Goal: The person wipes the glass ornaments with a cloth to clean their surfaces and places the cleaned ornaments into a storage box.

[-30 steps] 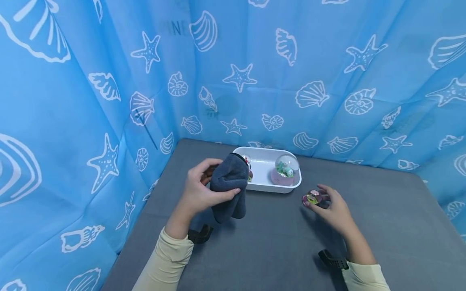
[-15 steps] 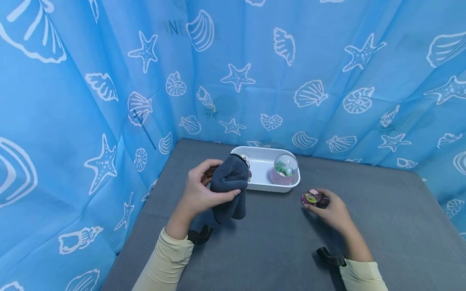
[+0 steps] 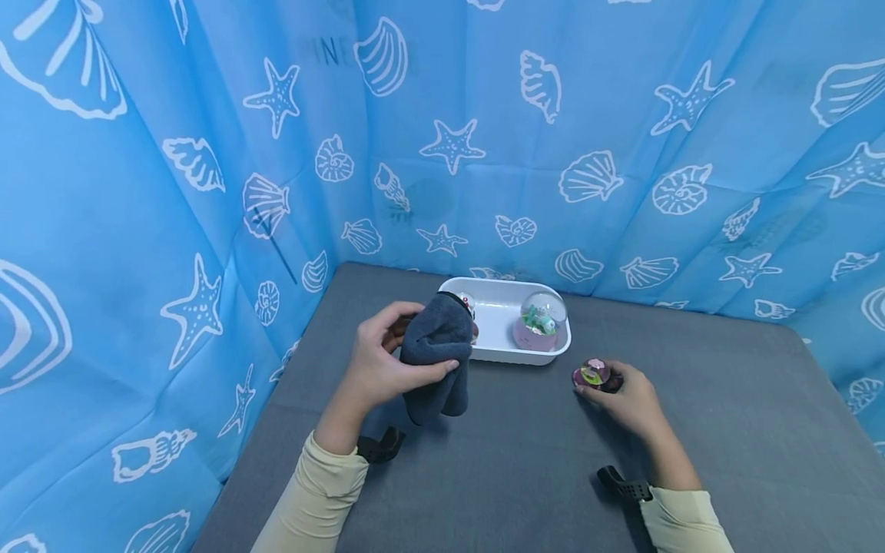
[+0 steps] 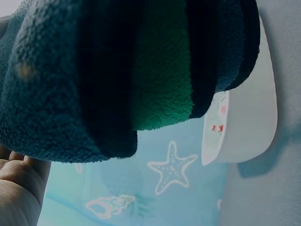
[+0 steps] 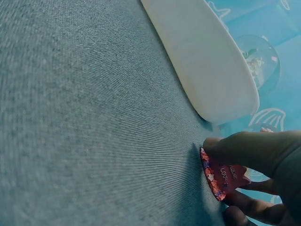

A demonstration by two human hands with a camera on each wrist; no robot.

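My left hand [image 3: 379, 361] grips a folded dark grey-blue cloth [image 3: 435, 349] between thumb and fingers, held up in front of the tray's left end. The left wrist view shows its fuzzy folds up close, one of them green. Over to the right, my right hand [image 3: 632, 395] pinches a small snow globe [image 3: 592, 374] by its dark red base, which has a flowered rim in the right wrist view. That globe is at the grey tabletop, tilted in the right wrist view; whether it touches the surface I cannot tell.
Behind the hands stands a white tray [image 3: 498, 355]. A larger snow globe [image 3: 538, 322] with a pink base sits in its right end. Another small figure [image 3: 467, 303], red and white, is mostly hidden by the cloth. A blue shell-print curtain [image 3: 484, 207] borders the table.
My right hand has settled slightly lower and closer around the small snow globe, its fingers now nearer the base. The left hand and cloth have stayed in place.
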